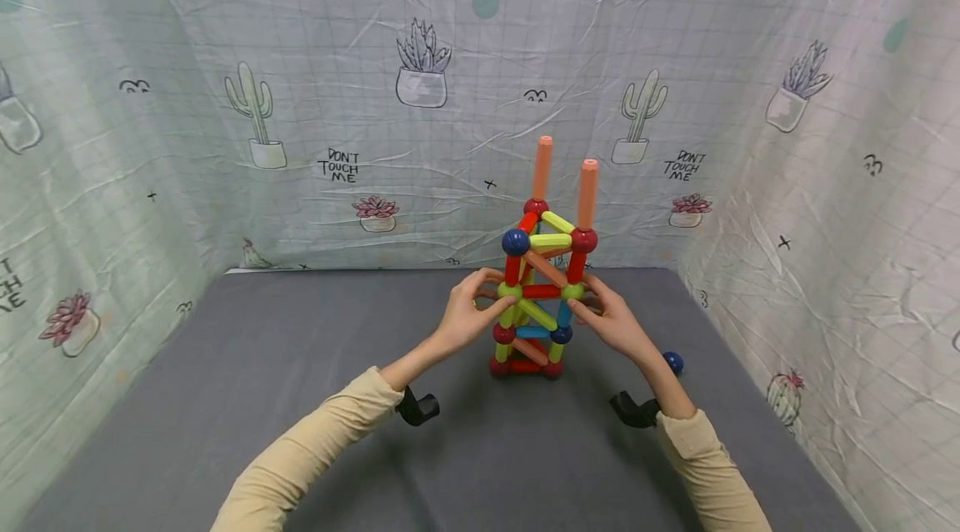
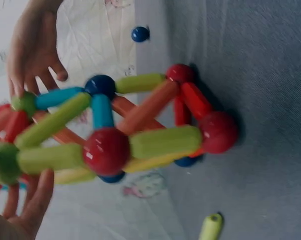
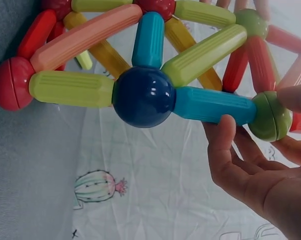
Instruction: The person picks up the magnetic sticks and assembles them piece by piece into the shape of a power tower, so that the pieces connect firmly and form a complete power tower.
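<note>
A tall tower of magnetic rods and balls stands upright on the grey table. My left hand grips its left side, thumb at the left green ball and fingers reaching behind. On the other side my right hand holds the tower near the right green ball. The right wrist view shows that hand around the green ball, beside a blue rod. Two orange rods, one of them in front, point straight up from red balls at the top. The tower's back is partly hidden.
A loose blue ball lies on the table beyond my right wrist. A yellow-green rod lies on the table in the left wrist view. Behind the table hangs a curtain printed with cacti.
</note>
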Demonstrator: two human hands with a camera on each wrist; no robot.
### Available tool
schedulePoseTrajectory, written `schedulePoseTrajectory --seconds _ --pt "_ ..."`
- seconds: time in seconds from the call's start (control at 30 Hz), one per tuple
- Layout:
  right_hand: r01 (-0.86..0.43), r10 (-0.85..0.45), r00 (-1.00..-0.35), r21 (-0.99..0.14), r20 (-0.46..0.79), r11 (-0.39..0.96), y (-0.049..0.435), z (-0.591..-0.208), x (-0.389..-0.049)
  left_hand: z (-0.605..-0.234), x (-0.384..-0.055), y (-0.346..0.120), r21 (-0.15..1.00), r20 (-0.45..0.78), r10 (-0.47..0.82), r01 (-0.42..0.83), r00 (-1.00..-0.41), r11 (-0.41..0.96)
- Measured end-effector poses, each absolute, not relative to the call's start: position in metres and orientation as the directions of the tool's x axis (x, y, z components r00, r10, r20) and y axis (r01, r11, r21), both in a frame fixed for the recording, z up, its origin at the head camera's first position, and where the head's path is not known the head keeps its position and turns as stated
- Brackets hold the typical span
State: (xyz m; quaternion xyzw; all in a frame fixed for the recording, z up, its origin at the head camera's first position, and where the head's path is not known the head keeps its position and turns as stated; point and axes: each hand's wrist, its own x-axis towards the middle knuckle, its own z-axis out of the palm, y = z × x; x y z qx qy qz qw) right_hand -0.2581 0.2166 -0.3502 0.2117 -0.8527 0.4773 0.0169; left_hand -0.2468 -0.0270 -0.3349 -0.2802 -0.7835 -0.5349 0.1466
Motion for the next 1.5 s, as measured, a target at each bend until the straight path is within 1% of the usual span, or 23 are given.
schedulePoseTrajectory --seconds 0.07,0.17,0.2,0.27,0.37,0.47,0.57,0.63,0.73,0.83,0.93,1.07,1.27,1.5 --pt "-0.369 -0.345 -0.911 -0.817 0.224 0.444 0.217 -0.35 -0.258 -0.342 -0.254 -0.03 0.798 0.499 0.287 0.563 -0.818 0.215" --pt "-0.362 -0.345 -0.913 -0.825 0.219 0.434 0.218 -0.35 -0.259 -0.363 -0.273 -0.035 0.849 0.459 0.266 0.506 -0.848 0.149" --pt "-0.359 -0.342 -0.914 -0.828 0.219 0.431 0.218 -0.35 -0.259 -0.371 -0.28 -0.037 0.86 0.445 0.254 0.489 -0.859 0.147" --pt "-0.353 -0.33 -0.917 -0.838 0.222 0.417 0.218 -0.348 -0.259 -0.389 -0.295 -0.042 0.833 0.46 0.236 0.508 -0.856 0.218" --pt "-0.35 -0.312 -0.92 -0.856 0.237 0.381 0.218 -0.346 -0.26 -0.41 -0.314 -0.052 0.724 0.501 0.246 0.558 -0.83 0.406" --pt "-0.351 -0.301 -0.92 -0.871 0.252 0.344 0.218 -0.345 -0.261 -0.426 -0.33 -0.063 0.539 0.542 0.291 0.592 -0.789 0.6" --pt "-0.349 -0.298 -0.92 -0.877 0.253 0.331 0.218 -0.344 -0.261 -0.435 -0.341 -0.07 0.351 0.519 0.37 0.586 -0.771 0.73" --pt "-0.343 -0.3 -0.922 -0.879 0.246 0.332 0.218 -0.344 -0.261 -0.44 -0.347 -0.072 0.233 0.472 0.437 0.587 -0.766 0.776" --pt "-0.33 -0.3 -0.925 -0.883 0.232 0.335 0.218 -0.345 -0.261 -0.447 -0.355 -0.071 0.072 0.39 0.516 0.584 -0.762 0.808" --pt "-0.32 -0.301 -0.928 -0.885 0.221 0.339 0.218 -0.346 -0.26 -0.452 -0.359 -0.065 -0.04 0.323 0.555 0.575 -0.767 0.817" --pt "-0.315 -0.304 -0.928 -0.887 0.213 0.339 0.218 -0.345 -0.259 -0.455 -0.36 -0.059 -0.111 0.255 0.569 0.561 -0.781 0.82" --pt "-0.319 -0.311 -0.926 -0.883 0.214 0.344 0.217 -0.345 -0.259 -0.458 -0.357 -0.051 -0.169 0.177 0.566 0.541 -0.805 0.824" --pt "-0.34 -0.321 -0.919 -0.873 0.229 0.35 0.218 -0.345 -0.259 -0.46 -0.35 -0.05 -0.205 0.146 0.561 0.53 -0.815 0.823" --pt "-0.336 -0.323 -0.92 -0.874 0.223 0.352 0.219 -0.347 -0.261 -0.463 -0.348 -0.068 -0.272 0.098 0.591 0.55 -0.8 0.79"
